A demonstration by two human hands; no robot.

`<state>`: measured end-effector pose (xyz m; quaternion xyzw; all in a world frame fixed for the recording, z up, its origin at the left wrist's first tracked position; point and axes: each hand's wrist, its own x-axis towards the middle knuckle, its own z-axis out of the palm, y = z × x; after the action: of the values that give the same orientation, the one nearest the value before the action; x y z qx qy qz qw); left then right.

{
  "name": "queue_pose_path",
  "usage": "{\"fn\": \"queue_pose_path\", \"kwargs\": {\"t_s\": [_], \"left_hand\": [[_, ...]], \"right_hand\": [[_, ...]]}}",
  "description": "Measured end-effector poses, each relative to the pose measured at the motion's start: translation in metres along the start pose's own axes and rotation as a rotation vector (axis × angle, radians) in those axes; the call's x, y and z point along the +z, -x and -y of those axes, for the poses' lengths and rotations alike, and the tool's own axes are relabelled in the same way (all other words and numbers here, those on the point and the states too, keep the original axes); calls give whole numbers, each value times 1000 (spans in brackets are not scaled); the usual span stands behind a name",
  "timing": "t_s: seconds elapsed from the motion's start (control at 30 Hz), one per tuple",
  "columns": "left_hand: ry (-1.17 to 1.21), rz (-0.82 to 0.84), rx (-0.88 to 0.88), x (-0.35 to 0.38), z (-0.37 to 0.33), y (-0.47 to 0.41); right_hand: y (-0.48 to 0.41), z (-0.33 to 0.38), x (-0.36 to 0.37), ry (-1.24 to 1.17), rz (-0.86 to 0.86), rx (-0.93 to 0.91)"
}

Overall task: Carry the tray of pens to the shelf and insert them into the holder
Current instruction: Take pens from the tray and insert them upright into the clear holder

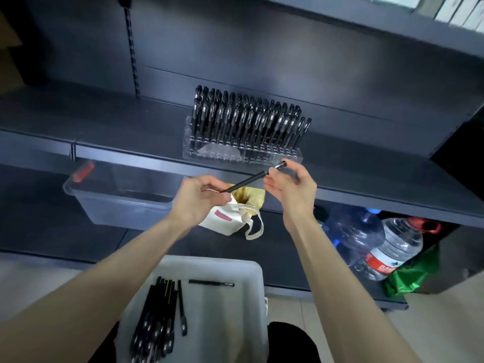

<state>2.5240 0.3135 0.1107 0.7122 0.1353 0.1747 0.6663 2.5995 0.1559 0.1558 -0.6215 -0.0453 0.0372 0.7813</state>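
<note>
One pen (pixel 251 180) hangs just in front of the holder (pixel 243 155), pinched in both grips — left hand (pixel 199 197) low, right hand (pixel 290 189) at the cap — so a fumbled release could drop it below the holder.

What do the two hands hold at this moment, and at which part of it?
One black pen, shared by both: the left hand grips its lower end, and the right hand pinches it near its upper end.

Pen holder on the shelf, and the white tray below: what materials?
Clear stepped pen holder: probably glossy acrylic; see-through, bright edge glints. White rectangular tray: likely matte moulded plastic; opaque, rounded corners, soft even sheen.
</note>
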Motion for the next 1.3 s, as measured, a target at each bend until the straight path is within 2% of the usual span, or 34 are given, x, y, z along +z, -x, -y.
{"fn": "queue_pose_path", "kwargs": {"t_s": [0.13,0.27,0.33,0.47,0.57,0.8,1.13,1.3], "left_hand": [[-102,-25,107,8,-6,-27],[-429,-306,169,-5,-1,-65],[-499,-402,181,-13,5,-83],[-447,-380,134,-19,15,-113],[-347,-341,99,-21,21,-123],[-315,-404,177,-26,40,-131],[-286,-411,185,-24,39,-129],[-293,-405,177,-25,38,-128]], "right_hand": [[-29,13,3,206,-23,-178],[-65,28,3,515,-139,-407],[-80,37,6,589,-177,-509],[-104,47,19,702,-193,-648],[-117,42,26,763,-161,-677],[-127,32,32,873,-112,-745],[-133,23,42,1123,11,-606],[-128,17,44,1117,18,-564]]}}
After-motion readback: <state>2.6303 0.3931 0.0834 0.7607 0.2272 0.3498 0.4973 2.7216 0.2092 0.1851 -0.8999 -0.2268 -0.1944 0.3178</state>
